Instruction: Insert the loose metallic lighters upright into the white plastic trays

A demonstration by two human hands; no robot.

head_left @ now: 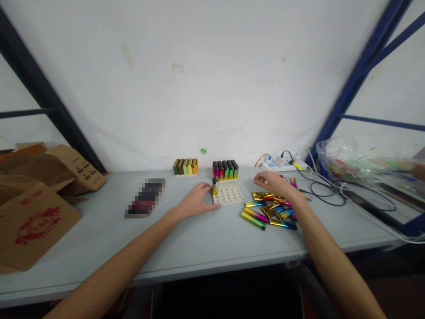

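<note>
My left hand rests at the left side of a white tray with rows of small sockets. Its thumb and fingers are spread, the thumb at the tray's near corner. One lighter stands upright in the tray's far left corner, close to my fingertips. Over to the right, my right hand hovers with loosely curved fingers apart and nothing visible in them. Beneath and in front of it lies a loose pile of shiny multicoloured lighters, partly hidden by my wrist and forearm.
Behind the tray stand a full block of black-topped lighters and another of yellowish ones. A blurred-out object lies to the left, near cardboard boxes. A power strip, cables and plastic bags occupy the right.
</note>
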